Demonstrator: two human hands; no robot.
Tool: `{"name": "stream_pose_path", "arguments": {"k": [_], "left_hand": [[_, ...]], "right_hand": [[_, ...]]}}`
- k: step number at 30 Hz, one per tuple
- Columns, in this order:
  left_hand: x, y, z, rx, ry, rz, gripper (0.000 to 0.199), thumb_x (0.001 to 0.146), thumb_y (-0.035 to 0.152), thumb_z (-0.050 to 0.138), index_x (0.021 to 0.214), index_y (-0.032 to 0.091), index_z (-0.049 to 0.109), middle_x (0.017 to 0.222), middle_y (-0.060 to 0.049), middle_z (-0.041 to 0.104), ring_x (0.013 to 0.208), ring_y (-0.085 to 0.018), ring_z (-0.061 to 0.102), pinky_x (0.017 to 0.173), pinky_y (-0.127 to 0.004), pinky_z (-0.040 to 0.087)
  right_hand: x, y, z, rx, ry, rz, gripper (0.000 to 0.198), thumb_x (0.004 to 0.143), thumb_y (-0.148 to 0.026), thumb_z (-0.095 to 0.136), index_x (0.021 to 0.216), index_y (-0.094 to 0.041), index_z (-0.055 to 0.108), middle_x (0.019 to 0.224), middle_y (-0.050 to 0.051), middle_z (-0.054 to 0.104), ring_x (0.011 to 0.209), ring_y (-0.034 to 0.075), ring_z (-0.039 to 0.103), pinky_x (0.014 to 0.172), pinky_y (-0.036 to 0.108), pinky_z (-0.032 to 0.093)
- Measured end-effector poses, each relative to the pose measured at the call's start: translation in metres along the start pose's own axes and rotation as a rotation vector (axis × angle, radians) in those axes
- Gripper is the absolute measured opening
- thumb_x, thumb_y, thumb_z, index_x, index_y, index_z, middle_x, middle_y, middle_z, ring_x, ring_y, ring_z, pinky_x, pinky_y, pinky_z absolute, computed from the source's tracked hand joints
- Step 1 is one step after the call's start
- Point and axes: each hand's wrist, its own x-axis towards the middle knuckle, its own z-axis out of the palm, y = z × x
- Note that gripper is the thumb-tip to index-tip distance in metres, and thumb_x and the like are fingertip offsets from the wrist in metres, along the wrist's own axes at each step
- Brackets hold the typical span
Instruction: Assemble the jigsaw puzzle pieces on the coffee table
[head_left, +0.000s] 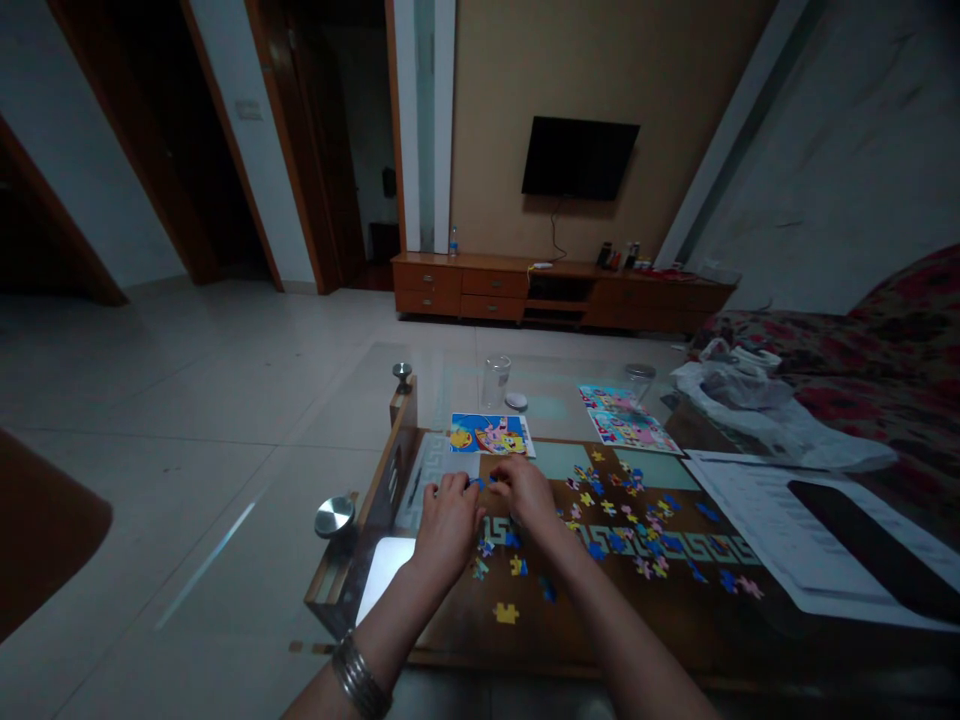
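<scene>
My left hand [450,520] is at the near left of the glass table, with its fingers curled down around a small blue jigsaw puzzle piece [476,483]. Close beside it, my right hand [525,492] pinches another dark blue piece at its fingertips. My fingers partly hide both pieces. Just beyond the hands lies a picture card [491,434] with pink and yellow cartoon figures on blue. Loose puzzle pieces [652,540] in blue, yellow and pink are scattered to the right. A yellow piece [506,612] lies apart, nearer to me.
A glass jar [496,382] and its white lid [516,401] stand toward the back. Two more picture cards [628,418], papers [780,520], a black phone-like slab [874,545] and a plastic bag [772,410] occupy the right. A white sheet-like object [384,570] lies at left.
</scene>
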Motion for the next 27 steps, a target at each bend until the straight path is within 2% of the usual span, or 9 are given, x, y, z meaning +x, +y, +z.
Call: {"name": "stream_pose_path", "arguments": {"k": [4, 8, 17, 27], "left_hand": [[0.000, 0.000, -0.001, 0.020, -0.017, -0.002, 0.029, 0.093, 0.020, 0.052, 0.122, 0.019, 0.057, 0.124, -0.009, 0.057, 0.117, -0.030, 0.050, 0.096, -0.047, 0.040], [-0.001, 0.000, -0.002, 0.036, -0.026, -0.006, 0.031, 0.092, 0.020, 0.053, 0.123, 0.020, 0.056, 0.125, -0.009, 0.057, 0.117, -0.030, 0.050, 0.095, -0.046, 0.041], [0.000, 0.000, -0.002, 0.044, -0.033, 0.001, 0.032, 0.092, 0.022, 0.056, 0.124, 0.019, 0.056, 0.125, -0.009, 0.057, 0.117, -0.029, 0.050, 0.094, -0.046, 0.043], [0.000, 0.000, 0.000, 0.044, -0.042, 0.003, 0.033, 0.091, 0.023, 0.058, 0.124, 0.019, 0.056, 0.126, -0.008, 0.057, 0.116, -0.031, 0.050, 0.094, -0.047, 0.044]], "right_hand": [[0.009, 0.007, 0.005, 0.041, -0.048, -0.007, 0.023, 0.075, -0.011, 0.070, 0.097, -0.015, 0.074, 0.102, 0.010, 0.070, 0.093, 0.021, 0.063, 0.080, 0.026, 0.044], [0.017, 0.009, 0.011, 0.077, -0.072, -0.013, 0.024, 0.073, -0.009, 0.069, 0.095, -0.015, 0.075, 0.099, 0.011, 0.073, 0.094, 0.022, 0.064, 0.081, 0.027, 0.044], [0.022, 0.010, 0.008, 0.141, -0.149, -0.066, 0.023, 0.069, -0.005, 0.068, 0.088, -0.016, 0.076, 0.085, 0.006, 0.075, 0.078, 0.019, 0.065, 0.071, 0.026, 0.044], [0.021, 0.009, 0.014, 0.121, -0.108, -0.023, 0.020, 0.068, -0.006, 0.070, 0.085, -0.015, 0.075, 0.081, 0.006, 0.074, 0.075, 0.018, 0.063, 0.067, 0.025, 0.040]]}}
